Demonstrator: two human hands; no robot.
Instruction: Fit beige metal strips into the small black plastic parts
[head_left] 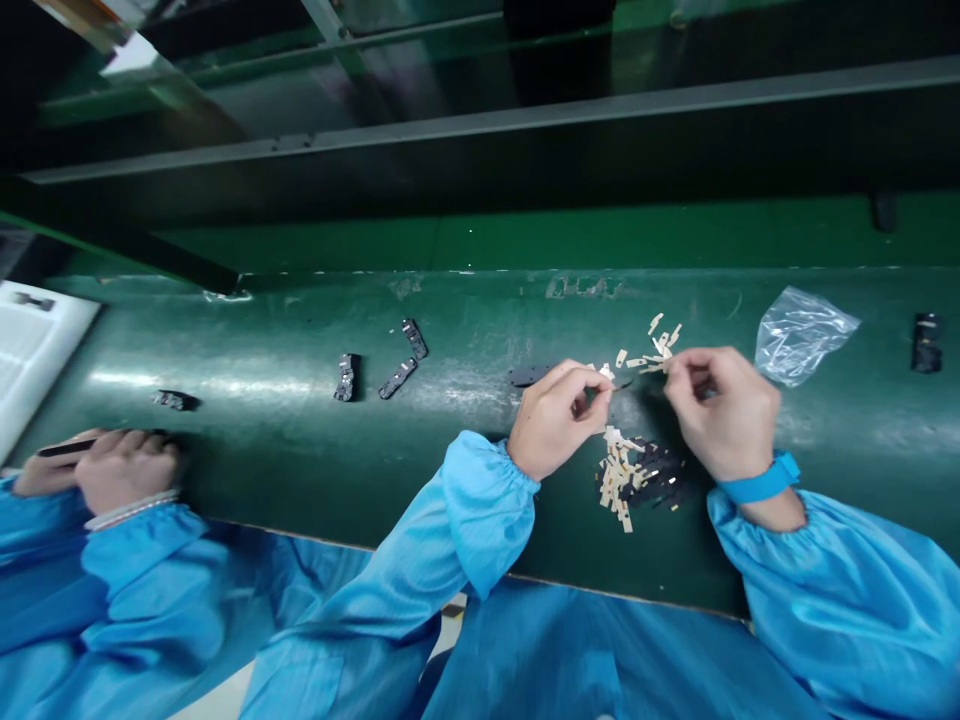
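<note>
Green tabletop [300, 480] — cream tabs [617, 468], black pieces [651, 474]

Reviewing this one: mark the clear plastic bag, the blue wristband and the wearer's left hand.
Clear plastic bag [801, 338], head view: middle of its crumpled film.
Blue wristband [759, 484], head view: the band's outer face.
Left hand [552, 418], head view: back of the hand.

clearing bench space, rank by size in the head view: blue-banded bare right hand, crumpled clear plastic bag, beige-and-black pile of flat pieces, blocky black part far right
Right hand
Plastic bag, pile: too alike to rank
Black part
</note>
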